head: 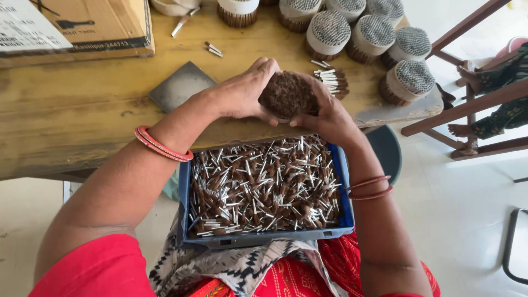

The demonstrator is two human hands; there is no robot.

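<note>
hands cupped round brown bundle | above table edge | blue tray just below

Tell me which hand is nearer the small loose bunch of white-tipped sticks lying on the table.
Right. The right hand cups the round brown bundle just below the loose bunch, almost touching it. The left hand grips the bundle's far side, farther away.

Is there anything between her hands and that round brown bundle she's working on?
Nothing visible: the left hand and right hand both cup the round brown bundle of sticks directly, above the blue plastic crate of loose sticks.
</note>
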